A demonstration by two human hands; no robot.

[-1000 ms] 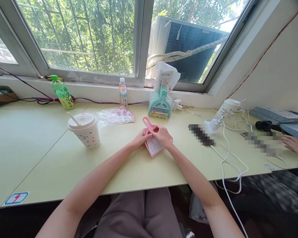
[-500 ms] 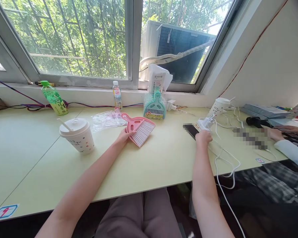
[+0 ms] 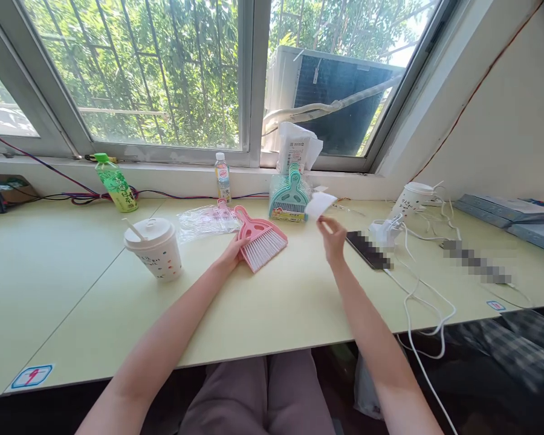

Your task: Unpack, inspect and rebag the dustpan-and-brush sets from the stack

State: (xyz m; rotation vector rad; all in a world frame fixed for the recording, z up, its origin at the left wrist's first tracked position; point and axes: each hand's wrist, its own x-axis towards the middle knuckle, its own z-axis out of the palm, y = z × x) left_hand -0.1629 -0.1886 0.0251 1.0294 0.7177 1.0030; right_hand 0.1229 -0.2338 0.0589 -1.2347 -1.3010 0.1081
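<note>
My left hand point(image 3: 234, 252) grips the edge of a small pink dustpan with its brush point(image 3: 259, 237), which lies on the table with the white bristles facing me. Between the thumb and fingers of my right hand point(image 3: 333, 234) is a white paper card point(image 3: 320, 205), raised above the table. Just behind that card stands a stack of mint-green dustpan sets point(image 3: 291, 196) in clear wrapping. A crumpled clear plastic bag point(image 3: 199, 222) rests to the left of the pink set, with a pink handle point(image 3: 222, 207) by it. To the right of my right hand lies a dark phone point(image 3: 367, 249).
A lidded paper cup point(image 3: 156, 254) with a straw stands at left. Two bottles, one green point(image 3: 116, 184) and one clear point(image 3: 223, 178), stand by the window. White cables point(image 3: 428, 296), a white charger point(image 3: 385, 231) and another cup point(image 3: 408, 200) are at right.
My right hand has left the phone and charger, moving left and up with the card in its fingers. My left hand still grips the pink set. The other person's hands have gone from view.
</note>
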